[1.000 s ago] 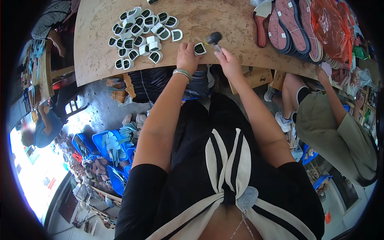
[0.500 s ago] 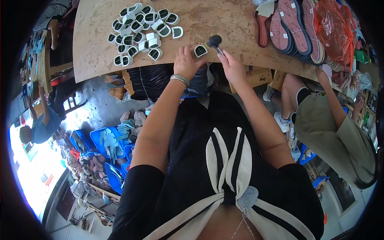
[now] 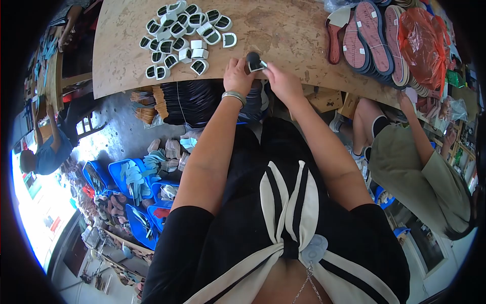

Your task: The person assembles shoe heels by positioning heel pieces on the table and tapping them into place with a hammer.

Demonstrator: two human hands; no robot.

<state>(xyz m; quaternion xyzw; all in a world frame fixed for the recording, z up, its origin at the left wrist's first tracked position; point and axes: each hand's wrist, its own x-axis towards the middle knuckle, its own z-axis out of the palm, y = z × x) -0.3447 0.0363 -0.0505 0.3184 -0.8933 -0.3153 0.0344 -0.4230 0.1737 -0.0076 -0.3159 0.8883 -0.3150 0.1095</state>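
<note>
My right hand (image 3: 283, 81) is closed round the thin metal handle of a small tool with a round black head (image 3: 253, 58). That head is over a white U-shaped piece with a dark inside (image 3: 256, 67), hiding most of it. Beside the piece, on its left, my left hand (image 3: 238, 76) rests at the table's front edge, fingers apart and thumb against or close to the piece. Further left on the wooden table (image 3: 283, 30) lies a loose pile of similar white pieces (image 3: 178, 30).
A red-handled scraper (image 3: 333, 43), stacks of reddish insoles (image 3: 360, 40) and a red plastic bag (image 3: 424, 45) lie at the right. A co-worker in olive clothing (image 3: 410, 167) is at the right. Dark bundled stacks (image 3: 190, 104) sit under the edge; blue crates (image 3: 132, 175) stand lower left.
The black tool head has moved left and down onto the white piece, with my right hand following. My left hand has moved slightly right, closer to the piece.
</note>
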